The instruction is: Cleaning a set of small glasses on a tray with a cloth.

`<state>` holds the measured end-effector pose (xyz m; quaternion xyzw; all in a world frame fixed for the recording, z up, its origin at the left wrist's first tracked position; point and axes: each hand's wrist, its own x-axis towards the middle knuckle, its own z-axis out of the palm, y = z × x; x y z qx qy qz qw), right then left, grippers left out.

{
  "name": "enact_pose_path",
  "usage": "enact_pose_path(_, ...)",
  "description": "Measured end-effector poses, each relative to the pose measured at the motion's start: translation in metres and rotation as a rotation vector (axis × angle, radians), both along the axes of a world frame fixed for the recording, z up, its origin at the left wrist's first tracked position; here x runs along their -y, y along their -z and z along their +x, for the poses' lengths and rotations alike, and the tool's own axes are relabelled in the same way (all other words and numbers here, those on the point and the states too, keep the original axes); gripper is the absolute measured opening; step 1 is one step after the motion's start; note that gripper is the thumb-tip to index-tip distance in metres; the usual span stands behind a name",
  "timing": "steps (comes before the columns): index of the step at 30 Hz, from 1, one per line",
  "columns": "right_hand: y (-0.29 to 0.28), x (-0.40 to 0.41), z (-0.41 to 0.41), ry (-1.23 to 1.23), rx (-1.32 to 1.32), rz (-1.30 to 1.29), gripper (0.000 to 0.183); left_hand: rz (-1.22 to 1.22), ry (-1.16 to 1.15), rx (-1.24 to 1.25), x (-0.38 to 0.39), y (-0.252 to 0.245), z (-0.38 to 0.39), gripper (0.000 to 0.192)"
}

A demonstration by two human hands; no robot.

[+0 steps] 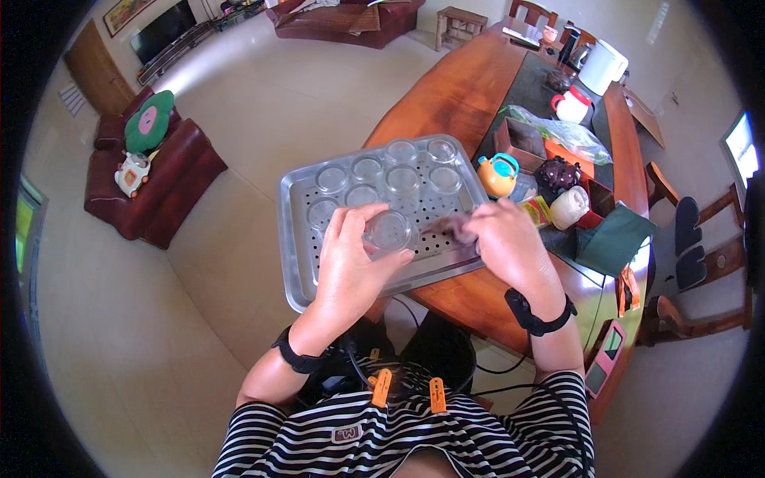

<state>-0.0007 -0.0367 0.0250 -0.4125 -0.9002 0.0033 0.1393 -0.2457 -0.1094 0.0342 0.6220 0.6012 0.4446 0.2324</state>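
My left hand [357, 254] grips a small clear glass cup [391, 230] above the near part of a perforated metal tray [289, 239]. Just to the right, a dark cloth [445, 224], blurred, hangs from my right hand [508, 239], which holds it over the tray's right side. Behind my hands several more clear glasses, such as one glass [402, 178] in the middle, stand in rows on the tray. The cup's lower part is partly covered by my left fingers.
The tray rests on a wooden table [442, 89] and juts past its left edge. Close on the right are an orange toy kettle [498, 176], a wooden box [519, 144], a dark teapot [560, 173], a white jar [569, 208] and a dark green cloth [615, 240]. A pink phone [606, 358] lies nearer me.
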Motion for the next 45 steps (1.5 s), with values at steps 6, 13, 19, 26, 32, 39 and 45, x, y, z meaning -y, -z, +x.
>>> enact_pose_path(6,0.0,-0.004,0.001,0.185,0.04,0.162,0.012,0.093,0.015,-0.138,-0.008,0.022,0.004,0.061)
enact_pose_path(13,-0.025,-0.001,0.005,0.163,-0.036,-0.268,0.014,0.059,-0.01,-0.205,-0.008,0.024,0.009,0.061)
enact_pose_path(19,-0.007,-0.027,0.009,0.283,-0.487,-0.165,0.027,0.116,-0.022,-0.282,-0.01,0.024,0.014,0.06)
enact_pose_path(26,0.026,-0.031,0.004,0.094,-0.143,0.041,0.053,0.024,0.007,-0.231,-0.012,0.029,0.021,0.068)
enact_pose_path(32,0.016,-0.026,0.003,0.088,-0.052,0.08,0.024,0.056,0.032,-0.326,-0.013,0.027,0.026,0.068)
enact_pose_path(39,-0.005,-0.017,0.024,-0.193,0.002,-0.282,0.009,0.08,0.026,-0.36,-0.01,0.027,0.023,0.071)
enact_pose_path(45,-0.012,-0.032,0.033,-0.022,-0.235,-0.394,0.016,0.09,-0.033,-0.348,0.002,0.027,0.008,0.068)
